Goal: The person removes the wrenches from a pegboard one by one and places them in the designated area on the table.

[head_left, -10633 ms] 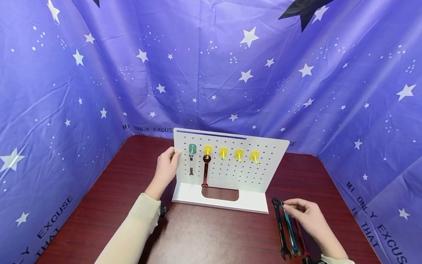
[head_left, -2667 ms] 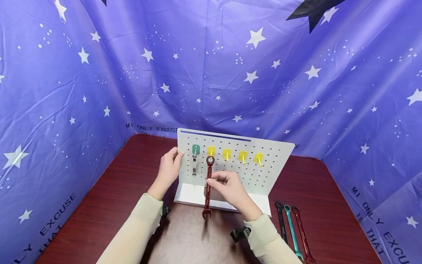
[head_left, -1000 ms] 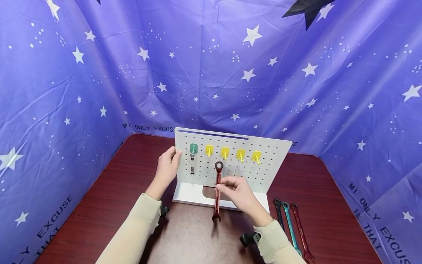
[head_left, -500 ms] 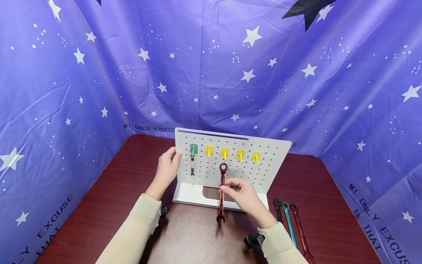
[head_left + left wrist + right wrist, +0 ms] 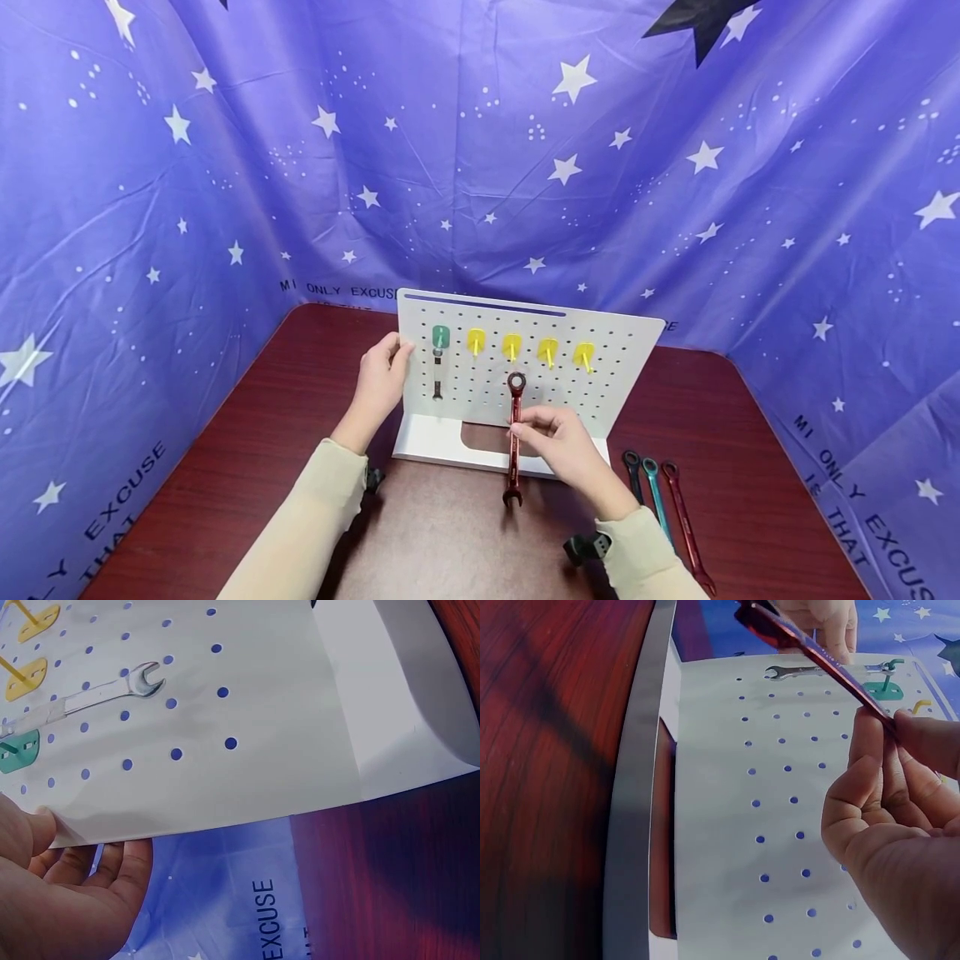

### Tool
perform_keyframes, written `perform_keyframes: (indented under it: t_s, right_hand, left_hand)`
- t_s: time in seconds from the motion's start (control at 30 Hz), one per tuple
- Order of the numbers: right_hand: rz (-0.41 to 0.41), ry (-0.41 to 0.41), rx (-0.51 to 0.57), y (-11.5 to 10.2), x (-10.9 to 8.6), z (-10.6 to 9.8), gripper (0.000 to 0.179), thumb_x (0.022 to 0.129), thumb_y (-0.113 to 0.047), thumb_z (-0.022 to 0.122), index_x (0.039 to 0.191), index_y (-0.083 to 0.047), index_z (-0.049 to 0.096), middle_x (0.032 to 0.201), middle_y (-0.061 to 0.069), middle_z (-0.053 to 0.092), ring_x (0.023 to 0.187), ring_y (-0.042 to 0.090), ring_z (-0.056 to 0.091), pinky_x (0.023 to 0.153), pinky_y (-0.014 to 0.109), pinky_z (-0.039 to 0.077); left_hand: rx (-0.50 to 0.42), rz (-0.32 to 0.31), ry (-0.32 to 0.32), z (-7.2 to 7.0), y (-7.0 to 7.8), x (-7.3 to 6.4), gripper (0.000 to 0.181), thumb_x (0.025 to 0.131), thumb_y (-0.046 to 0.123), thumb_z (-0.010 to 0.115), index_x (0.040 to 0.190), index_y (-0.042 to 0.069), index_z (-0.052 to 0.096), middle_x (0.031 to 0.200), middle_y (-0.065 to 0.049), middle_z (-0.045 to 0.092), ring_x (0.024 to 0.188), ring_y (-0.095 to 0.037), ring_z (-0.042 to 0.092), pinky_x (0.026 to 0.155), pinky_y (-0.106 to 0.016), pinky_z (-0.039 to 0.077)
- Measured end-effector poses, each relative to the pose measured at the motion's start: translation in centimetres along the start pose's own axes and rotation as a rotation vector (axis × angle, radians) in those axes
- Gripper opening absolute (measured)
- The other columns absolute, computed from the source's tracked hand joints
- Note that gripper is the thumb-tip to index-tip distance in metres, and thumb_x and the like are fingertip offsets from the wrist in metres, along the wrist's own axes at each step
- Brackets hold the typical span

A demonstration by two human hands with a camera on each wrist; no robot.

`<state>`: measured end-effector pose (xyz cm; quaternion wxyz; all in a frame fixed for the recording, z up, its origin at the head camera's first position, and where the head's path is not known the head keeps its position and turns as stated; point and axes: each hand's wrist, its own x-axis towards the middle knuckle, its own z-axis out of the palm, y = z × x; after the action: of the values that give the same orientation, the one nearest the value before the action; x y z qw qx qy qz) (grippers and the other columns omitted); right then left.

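My right hand (image 5: 564,442) pinches a dark red combination wrench (image 5: 514,446) by the middle of its shaft, in front of the white pegboard (image 5: 626,367). Its ring end points up, just below the yellow hooks (image 5: 512,346); its open end points down towards me. In the right wrist view, thumb and fingertips meet on the red shaft. My left hand (image 5: 381,379) grips the pegboard's left edge, thumb on the front face and fingers behind, as the left wrist view shows. Beside it a small silver wrench (image 5: 105,696) hangs from the green hook (image 5: 440,337).
Right of the pegboard, a black wrench (image 5: 632,471), a teal wrench (image 5: 657,500) and another red wrench (image 5: 686,521) lie side by side on the dark red wooden table (image 5: 720,408). A purple curtain with stars (image 5: 480,167) surrounds the table.
Earlier the red wrench hung on the leftmost yellow hook, my right hand at the wrenches on the table. Since then that hand took hold of it and drew it off and rightward. Left hand unchanged.
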<state>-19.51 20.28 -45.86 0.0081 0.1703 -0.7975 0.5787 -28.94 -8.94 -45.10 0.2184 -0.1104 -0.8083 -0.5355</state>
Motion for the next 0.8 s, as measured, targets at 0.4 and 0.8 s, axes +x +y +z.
perform_keyframes:
  t_s: [0.4,0.8]
  right_hand:
    - [0.015,0.009,-0.01,0.4,-0.8,-1.0,0.013,0.098,-0.006,0.068,0.102,0.006,0.073,0.086,0.014,0.073,0.072,0.018,0.07,0.071,0.043,0.058]
    - [0.031,0.023,0.014,1.1,-1.5,-1.8,0.014,0.098,-0.008,0.069,0.104,0.004,0.073,0.088,0.016,0.073,0.077,0.025,0.071,0.075,0.037,0.056]
  left_hand:
    - [0.001,0.003,0.007,-0.1,0.1,0.0,0.012,0.103,0.01,0.061,0.1,0.001,0.068,0.085,-0.014,0.071,0.072,-0.027,0.062,0.061,-0.038,0.047]
    - [-0.007,-0.011,0.0,0.0,0.1,0.0,0.012,0.103,0.01,0.061,0.102,0.001,0.068,0.087,-0.014,0.071,0.074,-0.028,0.063,0.063,-0.039,0.048]
